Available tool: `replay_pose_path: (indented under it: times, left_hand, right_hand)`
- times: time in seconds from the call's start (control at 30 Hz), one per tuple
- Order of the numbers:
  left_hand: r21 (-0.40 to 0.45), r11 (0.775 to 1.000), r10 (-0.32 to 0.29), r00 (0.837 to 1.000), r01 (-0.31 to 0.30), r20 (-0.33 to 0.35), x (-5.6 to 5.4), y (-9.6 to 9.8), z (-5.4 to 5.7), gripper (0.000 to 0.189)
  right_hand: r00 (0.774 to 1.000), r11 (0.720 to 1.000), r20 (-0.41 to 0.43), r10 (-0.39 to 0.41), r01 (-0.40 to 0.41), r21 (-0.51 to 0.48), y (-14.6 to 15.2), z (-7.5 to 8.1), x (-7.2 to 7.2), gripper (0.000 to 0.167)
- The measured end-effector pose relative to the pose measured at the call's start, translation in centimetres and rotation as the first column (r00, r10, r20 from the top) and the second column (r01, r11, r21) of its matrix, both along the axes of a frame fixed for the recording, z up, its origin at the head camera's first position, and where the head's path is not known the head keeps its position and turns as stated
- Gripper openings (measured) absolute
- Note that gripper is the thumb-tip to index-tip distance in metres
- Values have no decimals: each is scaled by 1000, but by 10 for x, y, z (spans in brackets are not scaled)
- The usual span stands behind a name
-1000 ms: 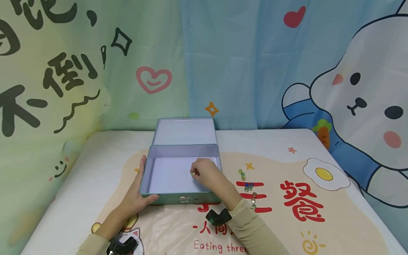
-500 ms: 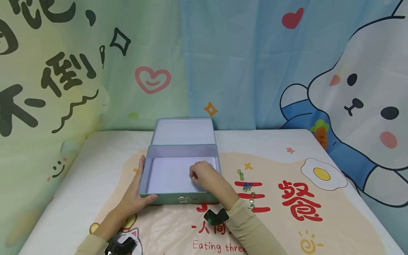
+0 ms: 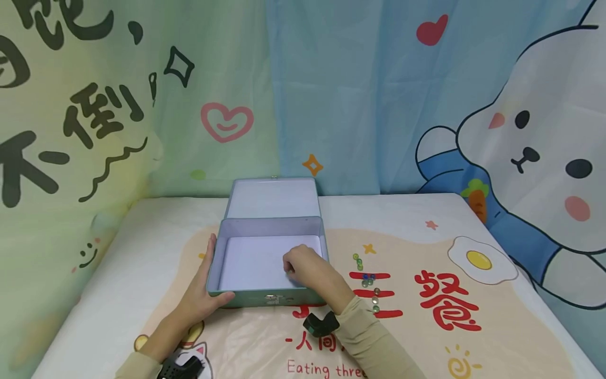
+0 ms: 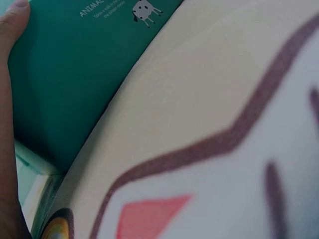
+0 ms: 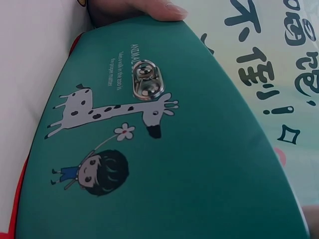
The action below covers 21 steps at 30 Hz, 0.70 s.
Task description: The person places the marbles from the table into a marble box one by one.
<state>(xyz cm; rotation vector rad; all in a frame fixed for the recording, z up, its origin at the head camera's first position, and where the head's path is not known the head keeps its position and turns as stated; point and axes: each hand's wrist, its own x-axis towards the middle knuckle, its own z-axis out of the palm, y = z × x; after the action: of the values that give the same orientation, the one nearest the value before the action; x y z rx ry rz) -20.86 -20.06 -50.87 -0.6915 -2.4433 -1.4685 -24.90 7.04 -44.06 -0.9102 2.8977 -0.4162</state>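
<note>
A tin box (image 3: pixel 267 297) stands on the table with its hinged lid (image 3: pixel 273 199) raised at the back. Its green front, printed with a giraffe and a child, fills much of the right wrist view. My left hand (image 3: pixel 200 287) rests against the box's left side, fingers straight along the wall and thumb (image 4: pixel 15 22) at the front. Inside the box, toward its right side, my right hand (image 3: pixel 307 267) is low with curled fingers. Its fingertips and the small marble they pinched in the earlier frames are hidden behind the hand now.
Several glass marbles, green (image 3: pixel 359 263), blue (image 3: pixel 371 277) and clear (image 3: pixel 375 301), lie in a loose line on the printed tablecloth (image 3: pixel 511 337) right of the box. A metal clasp (image 5: pixel 148 79) sits on the box front. A printed curtain (image 3: pixel 331 95) hangs behind the table.
The pale marble seen at my right fingertips a second ago has gone out of sight behind the curled fingers. Both hands and the box hold nearly the same place; the view shifts slightly.
</note>
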Motion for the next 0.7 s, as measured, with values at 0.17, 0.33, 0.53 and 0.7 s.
replay_pose_path:
  times: [0.17,0.33,0.53,0.7]
  left_hand:
    - [6,1000,-18,1000,18,10,-1,3,1,123]
    - [4,1000,-17,1000,17,21,-1,5,2,122]
    - [6,1000,-11,1000,11,29,0,6,1,123]
    - [0,1000,12,999,-12,37,1,1,2,124]
  right_hand:
    - [999,999,18,-43,43,11,4,-1,3,12]
    - [997,998,36,-64,63,26,6,-2,4,11]
    - [999,999,-7,-45,45,30,5,-3,2,10]
    - [999,998,-35,28,-26,55,0,-1,-5,10]
